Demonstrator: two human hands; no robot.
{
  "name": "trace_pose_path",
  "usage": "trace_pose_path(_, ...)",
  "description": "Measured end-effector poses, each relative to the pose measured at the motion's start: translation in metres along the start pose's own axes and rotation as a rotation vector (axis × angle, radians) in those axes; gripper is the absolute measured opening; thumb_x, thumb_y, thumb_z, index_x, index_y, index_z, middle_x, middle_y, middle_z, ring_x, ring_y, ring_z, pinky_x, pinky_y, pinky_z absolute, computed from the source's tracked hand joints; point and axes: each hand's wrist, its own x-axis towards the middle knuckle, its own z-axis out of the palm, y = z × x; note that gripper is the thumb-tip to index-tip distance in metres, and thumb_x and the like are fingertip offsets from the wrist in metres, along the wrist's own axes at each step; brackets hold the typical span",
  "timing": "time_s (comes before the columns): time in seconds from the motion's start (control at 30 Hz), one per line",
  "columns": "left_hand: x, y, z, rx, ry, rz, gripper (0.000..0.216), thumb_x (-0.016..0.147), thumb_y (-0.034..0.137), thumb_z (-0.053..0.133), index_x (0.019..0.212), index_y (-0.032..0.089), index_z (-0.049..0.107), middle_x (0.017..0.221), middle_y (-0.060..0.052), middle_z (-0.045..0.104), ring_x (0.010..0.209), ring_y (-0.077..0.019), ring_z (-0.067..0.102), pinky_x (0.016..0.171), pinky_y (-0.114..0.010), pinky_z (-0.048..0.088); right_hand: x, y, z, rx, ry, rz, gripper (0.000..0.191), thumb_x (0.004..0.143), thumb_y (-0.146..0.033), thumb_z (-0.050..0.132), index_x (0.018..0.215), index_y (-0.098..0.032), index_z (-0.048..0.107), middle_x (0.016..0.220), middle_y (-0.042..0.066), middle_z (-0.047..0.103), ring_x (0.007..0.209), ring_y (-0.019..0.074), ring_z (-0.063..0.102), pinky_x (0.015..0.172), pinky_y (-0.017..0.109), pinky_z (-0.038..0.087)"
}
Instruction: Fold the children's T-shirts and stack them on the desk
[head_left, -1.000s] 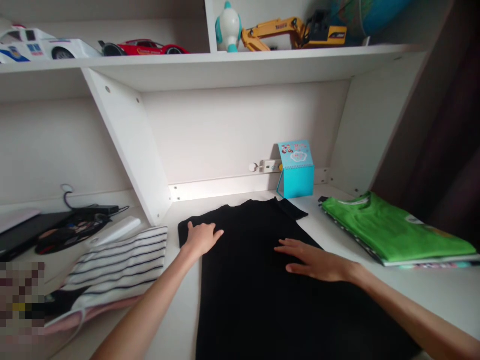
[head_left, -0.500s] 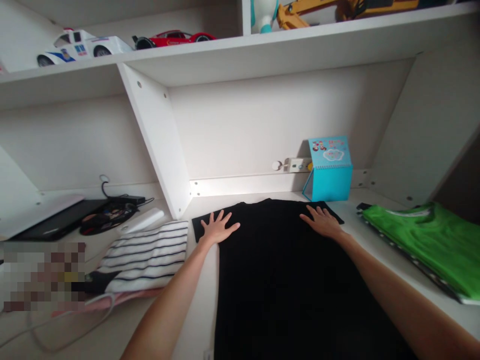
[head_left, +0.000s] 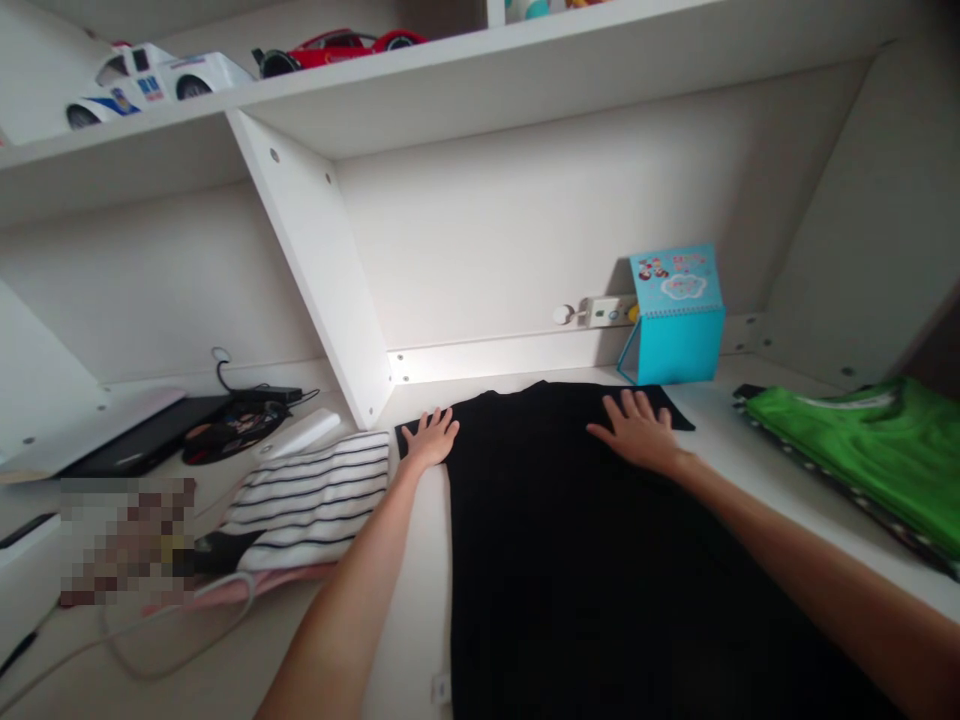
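A black T-shirt (head_left: 555, 540) lies spread out on the white desk (head_left: 409, 620), its neckline toward the back wall and its lower part running out of view at the bottom. My left hand (head_left: 430, 438) rests on the left sleeve, fingers stretched out. On the right shoulder of the shirt lies my right hand (head_left: 637, 432), palm down with the fingers spread. Neither hand grips the cloth. A small white label shows at the shirt's lower left edge.
Left of the shirt lies a folded striped top (head_left: 319, 500) on pink cloth, near a black laptop (head_left: 142, 440) and cables. A green shirt (head_left: 862, 440) lies folded at the right. Behind stands a blue desk calendar (head_left: 681, 340). Toy cars sit on the shelf (head_left: 585, 75) above.
My left hand has shifted outward on the sleeve, its fingers less widely spread. My right hand has moved slightly inward on the shirt. The camera view has tilted a little downward.
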Motion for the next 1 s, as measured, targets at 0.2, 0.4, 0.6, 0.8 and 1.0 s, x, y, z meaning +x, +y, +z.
trace_pose_path(0.2,0.002,-0.007,0.000,0.008,0.018,-0.035,0.053,0.088,0.049,0.011,0.138,0.035,0.024,0.148,0.000,0.016,0.135,-0.0297,0.011,0.098,-0.066,0.013,-0.112,-0.055,-0.010,0.203,-0.204,-0.649,0.067,0.084,-0.066,0.019,0.142,-0.032,0.015,0.148,0.005,0.009,0.135,0.0293,0.003,0.103,0.056,0.016)
trace_pose_path(0.4,-0.004,-0.011,-0.001,0.086,0.142,-0.216,0.056,0.088,0.045,0.016,0.135,0.021,0.034,0.144,-0.012,0.028,0.131,-0.0312,0.024,0.099,-0.056,0.025,-0.108,-0.043,-0.028,0.146,-0.203,-0.443,0.074,0.084,-0.067,0.020,0.142,-0.022,0.019,0.147,0.012,0.012,0.134,0.0317,0.004,0.104,0.055,0.017)
trace_pose_path(0.6,-0.015,-0.005,-0.015,0.134,0.191,-0.200,0.045,0.088,0.037,0.027,0.115,0.016,0.055,0.124,-0.017,0.049,0.115,-0.0337,0.042,0.085,-0.048,0.041,-0.187,-0.090,-0.039,0.194,-0.135,-0.817,0.070,0.079,-0.067,0.035,0.138,-0.028,0.033,0.144,0.012,0.019,0.131,0.0333,0.020,0.098,0.052,0.033)
trace_pose_path(0.8,-0.012,-0.008,-0.028,0.124,0.139,-0.244,0.035,0.080,0.022,0.043,0.108,0.009,0.060,0.120,-0.021,0.051,0.115,-0.0338,0.043,0.083,-0.038,0.043,-0.270,-0.170,0.044,0.409,0.905,-0.618,0.034,0.077,-0.037,0.060,0.111,-0.037,0.056,0.104,0.000,0.067,0.097,0.0278,0.061,0.079,0.045,0.049)
trace_pose_path(1.0,-0.009,-0.010,-0.042,0.035,0.087,-0.302,0.036,0.068,0.022,0.060,0.101,0.009,0.063,0.114,-0.023,0.057,0.109,-0.0385,0.049,0.079,-0.041,0.045,-0.252,-0.143,0.000,0.526,0.766,-0.779,0.019,0.080,-0.039,0.053,0.082,-0.021,0.059,0.084,0.001,0.067,0.079,0.0188,0.063,0.063,0.026,0.051)
